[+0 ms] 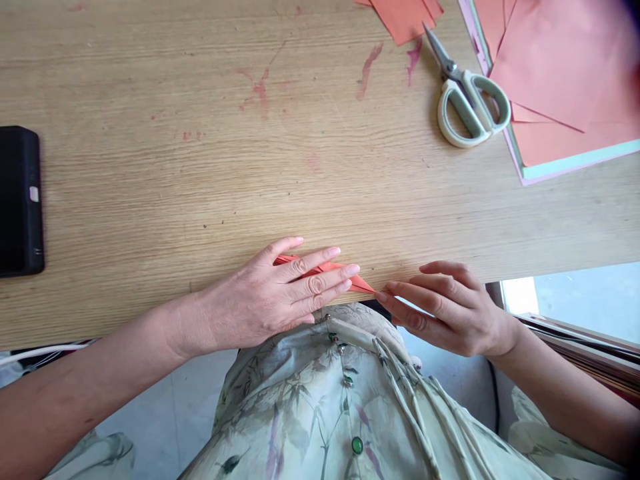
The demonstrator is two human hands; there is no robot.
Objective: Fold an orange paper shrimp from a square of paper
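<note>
A folded orange paper (361,283), narrowed to a point, lies at the near edge of the wooden table (200,167). My left hand (280,293) rests flat on it with its fingers stretched out, covering most of the paper. From the right, my right hand (445,307) meets the paper's pointed tip, and thumb and forefinger close on that tip while the other fingers curl loosely above.
Scissors with pale handles (467,97) lie at the far right, beside a stack of orange sheets on a pale board (565,73). More orange scraps (405,17) are at the far edge. A black device (19,200) sits at the left edge. Red marks stain the tabletop.
</note>
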